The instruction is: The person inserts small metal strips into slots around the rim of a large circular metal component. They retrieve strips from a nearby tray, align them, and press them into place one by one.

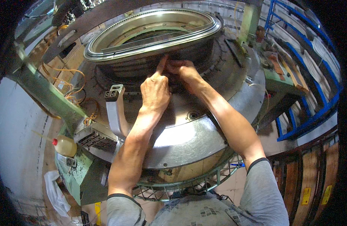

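The dark drum (122, 69) is in front of you, on the far part of the round machine bed (185, 137), and a bright metal ring (117, 57) goes around its top edge. Both of your hands are at the near side of this drum, below the ring. Your left hand (156, 90) has its index finger stretched out toward the drum wall, and the other fingers are folded in; I cannot tell if they keep something. Your right hand (185, 71) is just beside it, with the fingers bent inward close to the wall. The fingertips lie in shadow, so I cannot tell if this hand is gripping anything.

Nearer to the left edge of the bed, a curved silver bracket (117, 111) stands upright, beside your left forearm. A slotted metal block (98, 136) is at the near left edge. Beyond this edge you have a bottle (66, 146) with red cap, and orange cables (83, 81) hang near the green beam (49, 92). Past the right edge there is a blue rack (292, 54) with pale material in it.
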A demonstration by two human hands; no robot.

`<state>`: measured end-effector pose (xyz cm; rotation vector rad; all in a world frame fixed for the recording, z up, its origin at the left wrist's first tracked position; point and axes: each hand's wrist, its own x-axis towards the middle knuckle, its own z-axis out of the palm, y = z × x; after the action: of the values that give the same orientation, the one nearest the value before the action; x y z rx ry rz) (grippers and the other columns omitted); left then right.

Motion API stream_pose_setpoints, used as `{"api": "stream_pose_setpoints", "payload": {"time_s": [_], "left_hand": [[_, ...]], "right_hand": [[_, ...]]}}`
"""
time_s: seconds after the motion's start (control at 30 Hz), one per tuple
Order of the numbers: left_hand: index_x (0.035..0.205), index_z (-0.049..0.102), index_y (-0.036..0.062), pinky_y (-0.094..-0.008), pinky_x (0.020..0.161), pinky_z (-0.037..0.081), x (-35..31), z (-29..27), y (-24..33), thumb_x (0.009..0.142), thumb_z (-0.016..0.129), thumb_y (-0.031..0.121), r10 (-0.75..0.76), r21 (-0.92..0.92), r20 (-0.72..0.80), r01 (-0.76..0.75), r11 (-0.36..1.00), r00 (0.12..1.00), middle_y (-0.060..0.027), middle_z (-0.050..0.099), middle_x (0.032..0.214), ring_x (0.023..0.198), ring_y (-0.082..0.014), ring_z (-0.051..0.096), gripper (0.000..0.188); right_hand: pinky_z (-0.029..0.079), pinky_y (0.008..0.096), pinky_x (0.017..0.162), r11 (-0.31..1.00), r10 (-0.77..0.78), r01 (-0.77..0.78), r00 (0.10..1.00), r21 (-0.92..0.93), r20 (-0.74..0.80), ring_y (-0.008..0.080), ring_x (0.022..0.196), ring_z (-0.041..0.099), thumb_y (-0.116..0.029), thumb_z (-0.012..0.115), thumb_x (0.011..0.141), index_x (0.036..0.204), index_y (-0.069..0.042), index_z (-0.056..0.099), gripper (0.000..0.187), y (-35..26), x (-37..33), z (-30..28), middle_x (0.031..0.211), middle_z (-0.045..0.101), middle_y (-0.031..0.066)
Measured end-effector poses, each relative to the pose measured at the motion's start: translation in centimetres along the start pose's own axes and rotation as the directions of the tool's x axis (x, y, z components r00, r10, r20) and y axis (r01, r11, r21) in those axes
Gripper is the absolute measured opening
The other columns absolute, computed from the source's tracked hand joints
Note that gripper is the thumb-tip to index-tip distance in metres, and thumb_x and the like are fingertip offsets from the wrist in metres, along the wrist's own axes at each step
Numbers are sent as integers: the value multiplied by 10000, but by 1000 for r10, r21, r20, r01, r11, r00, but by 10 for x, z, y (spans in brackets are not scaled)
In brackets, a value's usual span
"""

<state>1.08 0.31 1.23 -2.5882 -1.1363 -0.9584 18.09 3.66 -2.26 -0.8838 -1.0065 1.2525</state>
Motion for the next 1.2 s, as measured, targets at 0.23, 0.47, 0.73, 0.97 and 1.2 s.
{"api": "stream_pose_setpoints", "payload": {"time_s": [0.23,0.47,0.73,0.97,1.2], "left_hand": [[719,721,13,-424,674,611,-5,-9,7,661,780,25,-96,36,-49,97,995,994,-213,697,1161,834,-353,740,83],[754,734,-15,-472,668,604,-8,-1,5,680,709,21,-177,31,8,177,984,984,-246,698,751,751,-402,735,86],[779,752,-8,-473,682,606,-8,0,4,683,708,18,-201,14,25,201,980,979,-251,707,766,777,-404,741,109],[786,755,-2,-474,692,606,-8,0,6,692,715,24,-214,6,76,214,977,974,-247,711,775,781,-403,742,105],[793,754,-5,-470,689,608,-9,4,4,700,719,26,-211,42,71,209,977,975,-249,714,789,778,-411,741,105]], "right_hand": [[573,309,798,772,-349,81,882,-630,-315,211,879,742,-146,695,930,1061,16,765,220,-14,-7,-25,962,778,130],[572,456,761,202,-470,-19,875,-979,-114,386,837,727,-552,780,802,898,-104,803,459,-10,-11,4,861,734,195],[565,479,742,55,-454,-35,889,-998,-56,391,813,720,-495,776,819,871,-93,789,405,-13,-16,-10,844,734,181],[563,417,705,-201,-788,366,491,-909,371,329,804,699,-180,772,828,943,-90,763,147,-19,-9,-7,877,729,116],[586,411,740,-367,-769,443,351,-818,535,299,847,698,-79,714,791,938,-112,757,156,-20,6,-10,942,729,75]]}}
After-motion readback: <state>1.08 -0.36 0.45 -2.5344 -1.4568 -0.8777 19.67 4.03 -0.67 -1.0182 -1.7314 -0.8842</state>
